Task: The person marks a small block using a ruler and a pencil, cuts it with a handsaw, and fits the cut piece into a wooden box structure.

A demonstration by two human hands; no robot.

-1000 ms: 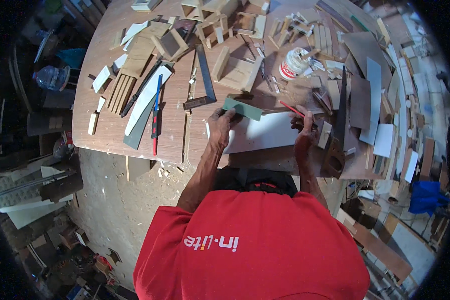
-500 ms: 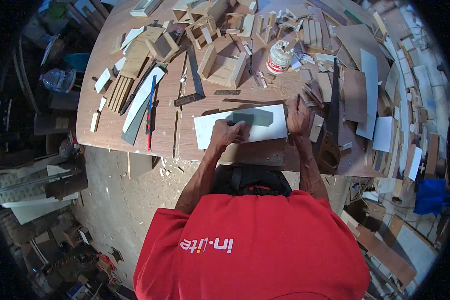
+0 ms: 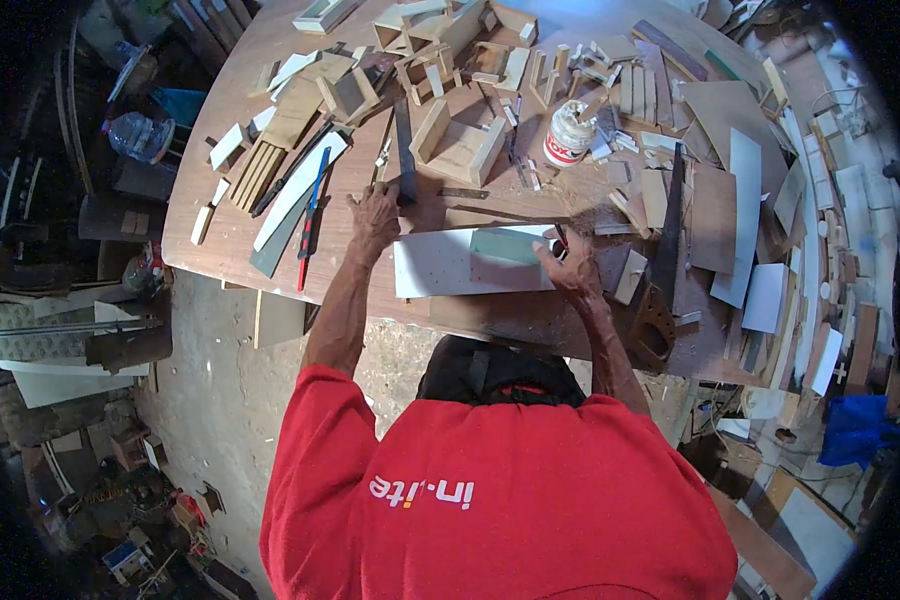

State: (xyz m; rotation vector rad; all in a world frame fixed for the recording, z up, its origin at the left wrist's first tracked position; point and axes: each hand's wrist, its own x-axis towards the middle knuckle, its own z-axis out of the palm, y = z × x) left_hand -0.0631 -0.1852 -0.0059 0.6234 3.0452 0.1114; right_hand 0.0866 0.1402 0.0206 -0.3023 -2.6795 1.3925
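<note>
My left hand (image 3: pixel 374 213) is closed on the stock of a dark try square (image 3: pixel 404 150), its fingers covering most of that part. A white board (image 3: pixel 435 268) lies flat near the table's front edge. On its right half rests a flat grey-green rectangular piece (image 3: pixel 505 247). Over the board's right end, my right hand (image 3: pixel 573 265) pinches a thin dark stick that looks like a pencil (image 3: pixel 562 238). A handsaw (image 3: pixel 667 240) lies to the right of that hand.
The wooden table (image 3: pixel 350 265) carries an open-sided wooden tray (image 3: pixel 460 150), a glue jar (image 3: pixel 568 133) and several offcuts behind the board. A blue-and-red tool (image 3: pixel 315 215) lies at left beside a curved white strip (image 3: pixel 295 190). Panels (image 3: pixel 710 210) are stacked at right.
My left hand has left the grey-green piece and reached left onto the try square, whose blade has turned slightly. My right hand has come in over the board's right end. The view has shifted.
</note>
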